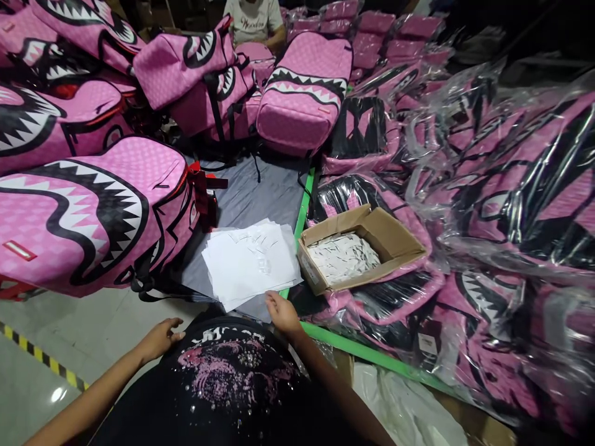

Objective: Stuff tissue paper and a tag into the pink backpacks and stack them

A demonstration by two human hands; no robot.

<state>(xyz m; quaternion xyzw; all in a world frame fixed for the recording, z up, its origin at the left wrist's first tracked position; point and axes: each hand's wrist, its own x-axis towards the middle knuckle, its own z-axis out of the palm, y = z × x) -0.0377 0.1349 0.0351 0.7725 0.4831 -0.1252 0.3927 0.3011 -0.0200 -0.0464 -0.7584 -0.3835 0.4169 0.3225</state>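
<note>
In the head view, two bare hands are well apart at the near edge of a grey worktop; the left hand, its fingers spread and nothing seen in them, is in the air just off the near-left corner; the right hand is at the near edge with fingers bent, and whether they grip a sheet I cannot tell; just beyond it lies a loose, uneven paper stack, by the worktop's right edge, which a green strip marks; a small clear piece and thin dark strips rest on top; with the sheets so uneven and near the edge, a brush of the right hand could probably slide some to the floor; past the right edge, an open cardboard box of pale slips sits tilted on plastic-wrapped bags; the slick, uneven wrap might let a knock tip it and spill the slips; along the left edge, a pink shark-mouth backpack trails a black strap near the sheets, which could drag them if the bag were pulled.
</note>
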